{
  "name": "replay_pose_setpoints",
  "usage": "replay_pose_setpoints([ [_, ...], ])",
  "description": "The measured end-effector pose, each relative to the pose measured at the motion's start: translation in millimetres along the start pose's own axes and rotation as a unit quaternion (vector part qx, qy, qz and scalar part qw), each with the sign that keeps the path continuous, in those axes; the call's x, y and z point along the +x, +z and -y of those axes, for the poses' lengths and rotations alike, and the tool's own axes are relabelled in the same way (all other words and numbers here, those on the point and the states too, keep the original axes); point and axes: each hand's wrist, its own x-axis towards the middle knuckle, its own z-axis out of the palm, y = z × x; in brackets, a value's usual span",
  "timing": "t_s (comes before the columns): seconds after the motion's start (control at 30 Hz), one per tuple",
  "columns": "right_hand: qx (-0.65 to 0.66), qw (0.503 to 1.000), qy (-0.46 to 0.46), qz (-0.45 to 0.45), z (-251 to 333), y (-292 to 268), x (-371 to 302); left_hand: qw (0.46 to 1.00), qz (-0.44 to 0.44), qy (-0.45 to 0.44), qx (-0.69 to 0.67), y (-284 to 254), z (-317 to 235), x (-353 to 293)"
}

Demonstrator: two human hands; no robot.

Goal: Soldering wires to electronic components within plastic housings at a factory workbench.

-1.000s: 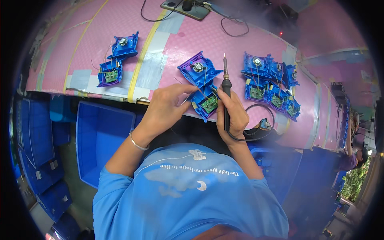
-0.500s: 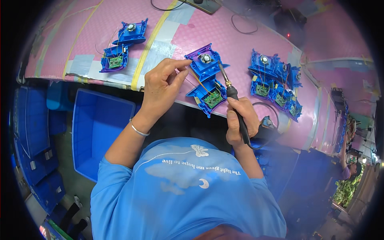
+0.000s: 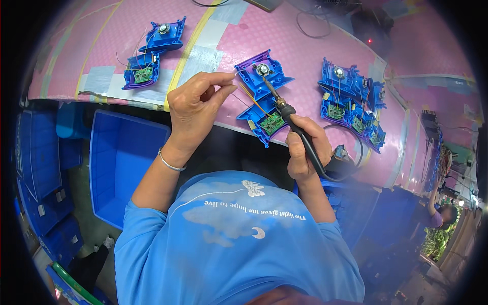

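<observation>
My right hand (image 3: 308, 145) is wrapped round the black handle of a soldering iron (image 3: 300, 133). The iron's tip rests at or just over the round speaker (image 3: 263, 69) in a blue and purple plastic housing half (image 3: 256, 84). Thumb and forefinger of my left hand (image 3: 198, 104) are pinched together at that half's left edge, apparently on a thin wire (image 3: 245, 104). Thin wires, one of them orange, run down to a green circuit board (image 3: 272, 123) in the second blue housing half (image 3: 261, 136). Whether the tip touches metal is too small to tell.
A similar opened blue housing (image 3: 145, 66) lies at the left of the pink-covered table (image 3: 213, 61); several more (image 3: 351, 99) sit close together at the right. The iron's cable (image 3: 356, 147) loops beside my right hand. A blue bin (image 3: 109, 168) stands below the table's edge.
The soldering iron has swung left and its tip has come from the housing's right edge to the speaker. My left hand has shifted slightly left, still pinched.
</observation>
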Motion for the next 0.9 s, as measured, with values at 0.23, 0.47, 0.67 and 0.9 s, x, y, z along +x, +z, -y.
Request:
replay_pose_setpoints([
  [0.23,-0.022,1.0,0.003,-0.002,-3.3,-0.2,1.8,0.999,0.035,-0.01,0.009,0.6,-4.2,-0.3],
  [0.47,-0.025,0.999,0.017,0.013,-3.9,-0.7,3.9,0.999,0.04,0.01,0.035,0.1,-2.9,-1.1],
  [0.67,-0.029,0.999,0.011,0.016,-6.2,2.1,7.3,0.998,0.05,0.011,0.042,-1.5,-1.9,-0.6],
  [0.9,-0.036,0.999,0.01,0.021,-7.9,3.3,9.6,0.998,0.054,0.012,0.042,-0.7,-1.1,-0.3],
])
